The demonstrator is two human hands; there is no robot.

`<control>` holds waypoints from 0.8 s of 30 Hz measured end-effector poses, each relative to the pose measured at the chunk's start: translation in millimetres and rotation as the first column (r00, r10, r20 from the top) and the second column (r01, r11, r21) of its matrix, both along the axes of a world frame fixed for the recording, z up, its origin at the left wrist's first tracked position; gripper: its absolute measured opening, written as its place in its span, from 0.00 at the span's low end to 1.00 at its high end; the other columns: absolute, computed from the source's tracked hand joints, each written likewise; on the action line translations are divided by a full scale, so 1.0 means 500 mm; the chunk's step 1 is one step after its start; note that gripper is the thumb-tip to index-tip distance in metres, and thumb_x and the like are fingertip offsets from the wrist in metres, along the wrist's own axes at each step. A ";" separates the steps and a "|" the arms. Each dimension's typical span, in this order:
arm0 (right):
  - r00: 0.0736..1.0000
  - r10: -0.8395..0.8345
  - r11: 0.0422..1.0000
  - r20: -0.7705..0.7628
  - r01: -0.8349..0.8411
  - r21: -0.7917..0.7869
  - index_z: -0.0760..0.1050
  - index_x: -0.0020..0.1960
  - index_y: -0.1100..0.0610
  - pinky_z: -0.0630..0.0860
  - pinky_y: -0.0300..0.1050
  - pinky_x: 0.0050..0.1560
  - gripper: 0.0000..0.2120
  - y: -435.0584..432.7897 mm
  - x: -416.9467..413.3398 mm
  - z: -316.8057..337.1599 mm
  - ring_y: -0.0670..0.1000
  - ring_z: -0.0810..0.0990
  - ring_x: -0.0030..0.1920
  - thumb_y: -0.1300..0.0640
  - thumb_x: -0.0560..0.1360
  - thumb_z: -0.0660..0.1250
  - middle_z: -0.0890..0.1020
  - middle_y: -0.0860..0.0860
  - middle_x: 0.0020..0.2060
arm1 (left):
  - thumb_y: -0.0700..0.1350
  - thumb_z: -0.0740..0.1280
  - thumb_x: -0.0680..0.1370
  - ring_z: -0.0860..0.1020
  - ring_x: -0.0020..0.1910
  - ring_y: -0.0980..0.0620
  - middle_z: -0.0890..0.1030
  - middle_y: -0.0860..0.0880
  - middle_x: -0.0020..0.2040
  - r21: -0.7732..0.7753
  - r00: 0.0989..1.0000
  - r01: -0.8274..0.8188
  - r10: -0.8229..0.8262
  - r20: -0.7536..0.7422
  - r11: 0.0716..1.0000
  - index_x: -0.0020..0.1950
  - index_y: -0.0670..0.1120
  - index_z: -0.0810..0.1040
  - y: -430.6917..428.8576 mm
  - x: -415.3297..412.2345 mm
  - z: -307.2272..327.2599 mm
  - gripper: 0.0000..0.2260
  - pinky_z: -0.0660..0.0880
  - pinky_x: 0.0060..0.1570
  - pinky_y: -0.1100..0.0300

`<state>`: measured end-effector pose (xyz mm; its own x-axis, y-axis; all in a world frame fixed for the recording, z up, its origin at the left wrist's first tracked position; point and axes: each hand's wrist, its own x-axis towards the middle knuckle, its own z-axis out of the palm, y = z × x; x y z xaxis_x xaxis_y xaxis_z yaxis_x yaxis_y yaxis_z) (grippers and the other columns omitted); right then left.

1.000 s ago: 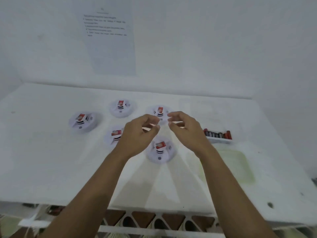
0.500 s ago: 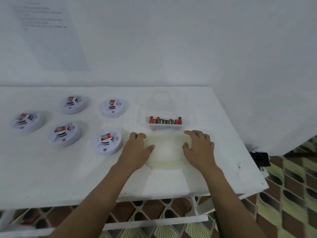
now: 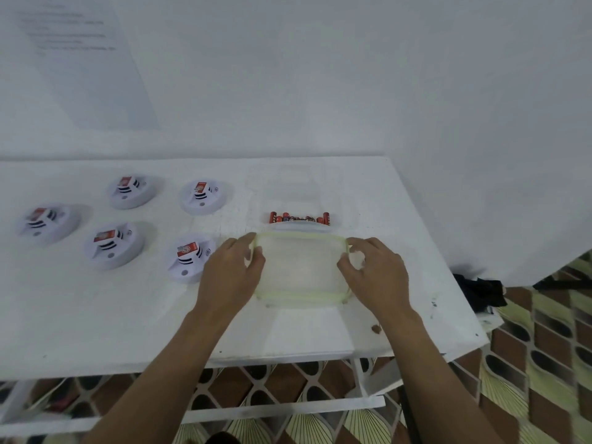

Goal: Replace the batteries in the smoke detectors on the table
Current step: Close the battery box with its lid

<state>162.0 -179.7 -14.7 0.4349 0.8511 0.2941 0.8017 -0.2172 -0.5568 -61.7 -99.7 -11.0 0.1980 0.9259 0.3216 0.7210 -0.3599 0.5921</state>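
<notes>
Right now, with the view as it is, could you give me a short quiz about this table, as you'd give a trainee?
1. How many smoke detectors lie on the table?
2. True or false: the batteries lie loose on the tabletop.
3. The left hand and right hand both grip: A a detector, B the green-rimmed lid, C a battery.
Key: 1 five; 2 false, they sit in a clear box; 3 B.

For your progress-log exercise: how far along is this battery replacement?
Done: no swap evident; five smoke detectors each show a red battery. In hand: left hand and right hand grip a green-rimmed clear lid. Left: seemingly every swap, using the batteries behind it.
</notes>
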 end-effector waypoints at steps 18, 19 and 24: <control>0.651 0.281 0.902 -0.705 0.071 0.425 0.71 0.57 0.49 0.77 0.36 0.46 0.08 0.104 -0.034 0.122 0.42 0.80 0.41 0.61 0.83 0.60 0.78 0.52 0.52 | 0.42 0.56 0.82 0.81 0.40 0.49 0.81 0.51 0.41 -0.198 0.532 0.044 0.145 0.834 0.979 0.46 0.44 0.78 0.079 0.046 0.139 0.12 0.77 0.45 0.55; 0.475 0.328 0.902 -0.817 0.100 0.420 0.73 0.54 0.52 0.76 0.38 0.51 0.11 0.117 -0.025 0.124 0.46 0.79 0.49 0.66 0.82 0.58 0.78 0.53 0.54 | 0.41 0.56 0.82 0.81 0.43 0.48 0.81 0.46 0.44 -0.229 0.429 0.094 0.168 0.887 0.969 0.44 0.43 0.79 0.090 0.051 0.140 0.13 0.77 0.46 0.56; 0.095 0.422 0.889 -0.902 0.154 0.432 0.78 0.52 0.58 0.75 0.47 0.60 0.09 0.170 0.029 0.116 0.55 0.77 0.58 0.64 0.82 0.59 0.80 0.57 0.58 | 0.43 0.69 0.79 0.80 0.43 0.52 0.82 0.47 0.43 -0.290 0.424 0.125 0.213 0.880 0.949 0.41 0.42 0.80 0.144 0.079 0.120 0.08 0.79 0.50 0.59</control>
<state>176.3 -94.8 43.0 0.4615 0.8870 -0.0189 -0.5049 0.2451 -0.8277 -22.2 -27.9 49.0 -0.0893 0.9956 0.0266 -0.2707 -0.0500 0.9614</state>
